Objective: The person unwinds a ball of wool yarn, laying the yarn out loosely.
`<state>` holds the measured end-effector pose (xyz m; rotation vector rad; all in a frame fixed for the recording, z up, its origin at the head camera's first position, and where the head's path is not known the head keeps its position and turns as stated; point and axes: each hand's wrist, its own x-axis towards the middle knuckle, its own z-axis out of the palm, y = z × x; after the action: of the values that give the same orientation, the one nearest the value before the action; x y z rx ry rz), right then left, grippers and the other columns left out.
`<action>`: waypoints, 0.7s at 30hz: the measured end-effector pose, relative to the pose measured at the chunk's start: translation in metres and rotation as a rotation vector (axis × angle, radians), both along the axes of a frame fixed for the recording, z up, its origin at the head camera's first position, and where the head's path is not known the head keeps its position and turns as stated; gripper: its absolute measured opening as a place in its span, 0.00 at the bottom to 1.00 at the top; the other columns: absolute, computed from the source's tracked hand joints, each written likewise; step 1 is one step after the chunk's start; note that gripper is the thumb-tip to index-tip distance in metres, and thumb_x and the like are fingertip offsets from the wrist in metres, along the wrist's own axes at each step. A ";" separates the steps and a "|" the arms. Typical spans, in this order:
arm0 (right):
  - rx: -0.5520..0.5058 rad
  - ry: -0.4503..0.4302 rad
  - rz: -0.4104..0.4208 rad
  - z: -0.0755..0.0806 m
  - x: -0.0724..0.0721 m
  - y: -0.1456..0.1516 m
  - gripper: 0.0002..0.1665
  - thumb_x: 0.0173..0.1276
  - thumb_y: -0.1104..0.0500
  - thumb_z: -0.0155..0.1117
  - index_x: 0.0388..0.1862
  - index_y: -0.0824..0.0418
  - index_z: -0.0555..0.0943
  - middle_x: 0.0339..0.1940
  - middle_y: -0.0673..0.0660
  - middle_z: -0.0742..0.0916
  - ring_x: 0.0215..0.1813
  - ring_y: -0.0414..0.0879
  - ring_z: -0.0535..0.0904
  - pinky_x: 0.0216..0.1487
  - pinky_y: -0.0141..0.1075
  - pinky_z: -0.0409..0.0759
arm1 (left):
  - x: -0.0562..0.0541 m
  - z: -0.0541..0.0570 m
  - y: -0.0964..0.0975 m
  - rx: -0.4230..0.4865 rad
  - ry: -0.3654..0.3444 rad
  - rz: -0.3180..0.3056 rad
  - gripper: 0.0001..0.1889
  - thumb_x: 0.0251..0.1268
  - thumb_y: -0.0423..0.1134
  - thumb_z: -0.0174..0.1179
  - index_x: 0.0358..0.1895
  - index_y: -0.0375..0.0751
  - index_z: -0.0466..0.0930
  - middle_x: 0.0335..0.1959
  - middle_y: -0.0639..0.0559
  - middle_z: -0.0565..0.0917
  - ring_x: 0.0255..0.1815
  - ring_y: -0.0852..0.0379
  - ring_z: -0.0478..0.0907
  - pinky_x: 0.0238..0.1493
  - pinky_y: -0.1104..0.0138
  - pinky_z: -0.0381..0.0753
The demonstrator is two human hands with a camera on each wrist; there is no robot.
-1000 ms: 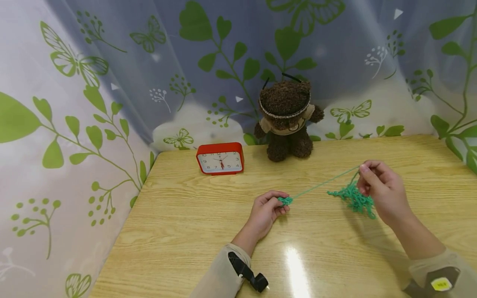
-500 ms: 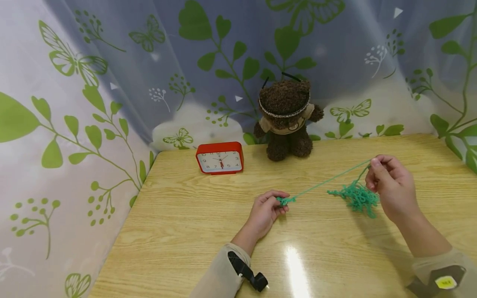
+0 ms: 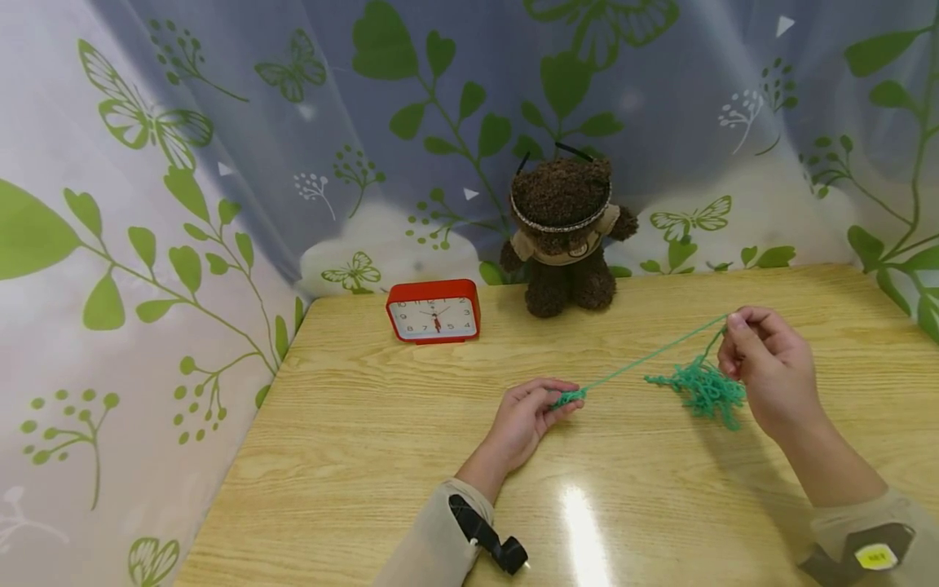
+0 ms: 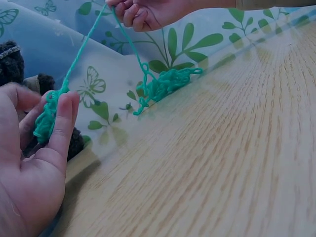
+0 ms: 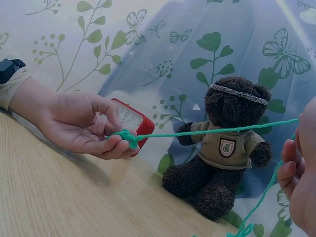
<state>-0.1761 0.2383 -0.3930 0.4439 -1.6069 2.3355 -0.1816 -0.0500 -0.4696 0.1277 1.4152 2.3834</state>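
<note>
My left hand (image 3: 522,420) holds a small bundle of green yarn (image 3: 568,398) between thumb and fingers, low over the table. In the left wrist view the bundle (image 4: 48,116) looks looped and knotted, its upper end at the fingertips. A taut strand (image 3: 653,356) climbs from it to my right hand (image 3: 778,375), which pinches the yarn between thumb and index finger at the right. From that pinch a second length drops to a loose green tangle (image 3: 707,390) on the tabletop. The right wrist view shows the strand (image 5: 207,132) stretched nearly level between both hands.
A red alarm clock (image 3: 433,314) stands toward the back left of the wooden table (image 3: 352,456). Behind the hands, a brown teddy bear (image 3: 563,236) leans against the leaf-patterned curtain (image 3: 455,106).
My right hand has moved right and slightly up, lengthening the taut strand, then stayed nearly still. The left fingers have shifted a little forward along the yarn bundle.
</note>
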 end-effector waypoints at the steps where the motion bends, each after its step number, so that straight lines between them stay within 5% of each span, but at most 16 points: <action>1: -0.001 -0.001 0.002 0.000 0.000 0.000 0.05 0.79 0.65 0.49 0.41 0.64 0.73 0.24 0.54 0.75 0.22 0.45 0.66 0.25 0.40 0.50 | 0.000 -0.001 0.000 -0.008 0.010 -0.004 0.12 0.73 0.27 0.51 0.51 0.30 0.83 0.48 0.47 0.85 0.45 0.58 0.87 0.53 0.71 0.86; 8: 0.016 -0.019 -0.009 0.000 -0.001 0.002 0.05 0.79 0.65 0.51 0.41 0.64 0.73 0.23 0.53 0.76 0.22 0.43 0.69 0.21 0.38 0.55 | -0.002 -0.004 0.001 -0.107 0.087 0.041 0.13 0.67 0.27 0.62 0.52 0.25 0.82 0.43 0.51 0.87 0.44 0.61 0.88 0.56 0.66 0.85; 16: 0.063 -0.097 -0.079 0.000 -0.004 0.017 0.02 0.76 0.65 0.56 0.42 0.62 0.76 0.27 0.50 0.81 0.23 0.41 0.72 0.20 0.33 0.64 | -0.003 -0.004 0.002 -0.060 0.070 0.119 0.18 0.66 0.26 0.63 0.56 0.18 0.77 0.38 0.48 0.89 0.40 0.61 0.88 0.49 0.71 0.87; 21: -0.019 -0.216 -0.168 0.002 -0.006 0.030 0.05 0.73 0.61 0.61 0.43 0.62 0.76 0.31 0.49 0.81 0.24 0.39 0.73 0.21 0.27 0.71 | -0.003 -0.004 0.002 -0.049 0.073 0.124 0.19 0.66 0.25 0.63 0.57 0.16 0.75 0.37 0.50 0.88 0.39 0.61 0.88 0.49 0.73 0.87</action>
<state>-0.1825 0.2686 -0.3906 0.0493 -1.6416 2.3332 -0.1846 -0.0484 -0.4733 0.1190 1.5561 2.4634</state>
